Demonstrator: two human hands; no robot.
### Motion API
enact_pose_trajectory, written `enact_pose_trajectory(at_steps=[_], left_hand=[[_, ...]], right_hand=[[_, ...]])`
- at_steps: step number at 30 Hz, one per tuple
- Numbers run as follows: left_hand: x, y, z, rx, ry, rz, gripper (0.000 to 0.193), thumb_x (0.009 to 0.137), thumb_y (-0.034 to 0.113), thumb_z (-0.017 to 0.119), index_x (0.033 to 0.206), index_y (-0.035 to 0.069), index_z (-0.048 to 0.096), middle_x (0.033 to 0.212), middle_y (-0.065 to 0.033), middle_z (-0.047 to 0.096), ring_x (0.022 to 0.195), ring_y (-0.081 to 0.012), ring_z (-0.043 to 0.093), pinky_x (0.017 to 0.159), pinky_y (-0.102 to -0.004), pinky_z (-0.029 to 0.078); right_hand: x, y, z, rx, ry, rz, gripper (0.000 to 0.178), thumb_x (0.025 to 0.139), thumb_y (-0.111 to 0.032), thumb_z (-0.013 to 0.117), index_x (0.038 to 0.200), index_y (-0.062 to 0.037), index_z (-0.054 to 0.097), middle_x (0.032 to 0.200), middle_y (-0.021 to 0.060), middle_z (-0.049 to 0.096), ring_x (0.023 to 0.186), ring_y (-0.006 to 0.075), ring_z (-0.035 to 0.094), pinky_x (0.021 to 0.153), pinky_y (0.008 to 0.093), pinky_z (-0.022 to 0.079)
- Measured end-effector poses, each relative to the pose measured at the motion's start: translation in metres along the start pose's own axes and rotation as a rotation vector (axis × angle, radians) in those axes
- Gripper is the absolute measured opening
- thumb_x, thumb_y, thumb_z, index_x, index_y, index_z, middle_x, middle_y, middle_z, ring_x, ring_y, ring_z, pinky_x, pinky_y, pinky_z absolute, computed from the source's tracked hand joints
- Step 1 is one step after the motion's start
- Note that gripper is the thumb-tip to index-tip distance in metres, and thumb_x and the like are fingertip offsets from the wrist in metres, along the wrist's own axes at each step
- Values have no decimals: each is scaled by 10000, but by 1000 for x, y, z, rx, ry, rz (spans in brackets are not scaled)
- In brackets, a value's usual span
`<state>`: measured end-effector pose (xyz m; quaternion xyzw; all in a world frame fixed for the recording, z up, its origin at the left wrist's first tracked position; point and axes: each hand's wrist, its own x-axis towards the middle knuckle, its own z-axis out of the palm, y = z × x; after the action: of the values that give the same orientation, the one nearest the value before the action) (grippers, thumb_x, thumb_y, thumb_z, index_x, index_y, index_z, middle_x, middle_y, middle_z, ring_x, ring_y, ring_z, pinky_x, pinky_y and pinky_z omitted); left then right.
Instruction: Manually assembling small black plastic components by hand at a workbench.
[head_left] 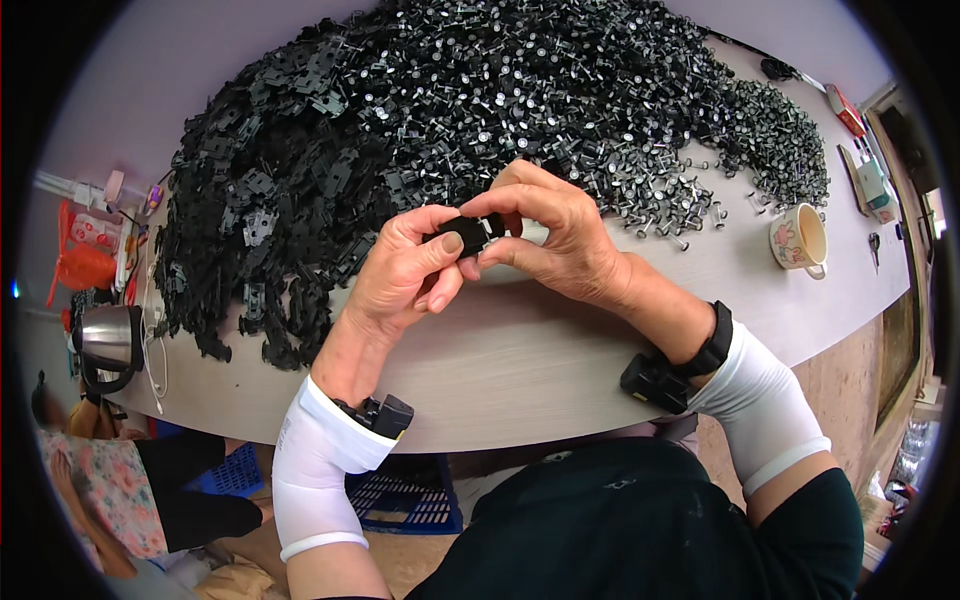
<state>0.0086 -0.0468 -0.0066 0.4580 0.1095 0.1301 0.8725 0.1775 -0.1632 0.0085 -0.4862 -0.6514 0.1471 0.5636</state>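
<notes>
Just above the table, my left hand (390,272) pinches a small black plastic chassis-like part (464,235) between thumb and fingers. From the other side, my right hand (575,235) has its thumb and index finger closed at the part's right end, where a bright metal bit shows. Fingers partly hide the part, so its far side cannot be seen. Beyond my hands lies a big heap of small wheel-and-axle pieces (530,95), black with silvery ends. To the left it meets a heap of flat black plastic parts (290,180).
A mug (798,240) stands on the table (480,385) at the right, with a key (875,248) beyond it. A metal kettle (110,338) and a white cable (160,365) are at the left edge. Below are blue crates (410,500); another person (110,490) sits lower left.
</notes>
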Motion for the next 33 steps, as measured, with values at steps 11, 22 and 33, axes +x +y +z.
enact_pose_trajectory(at_steps=[11,22,33], left_hand=[[8,0,15,-147,191,178,386,870,13,609,1215,-59,452,914,-128,621,708,-147,639,617,-211,544],[9,3,6,-84,166,310,396,889,255,630,1155,-18,524,999,-112,629,754,-198,654,645,-285,565],[9,4,-4,13,180,230,402,909,300,598,1159,-6,523,1074,-156,621,736,-211,645,615,-279,529]], right_hand=[[-1,4,21,45,252,286,269,726,-70,736,971,-8,645,779,77,532,654,159,529,587,287,453],[16,5,-41,-222,8,166,255,781,-67,699,1032,-34,665,841,95,622,710,164,606,603,299,497],[11,0,-50,-876,-231,364,210,762,-227,694,718,-28,644,779,113,607,735,320,610,646,416,482]])
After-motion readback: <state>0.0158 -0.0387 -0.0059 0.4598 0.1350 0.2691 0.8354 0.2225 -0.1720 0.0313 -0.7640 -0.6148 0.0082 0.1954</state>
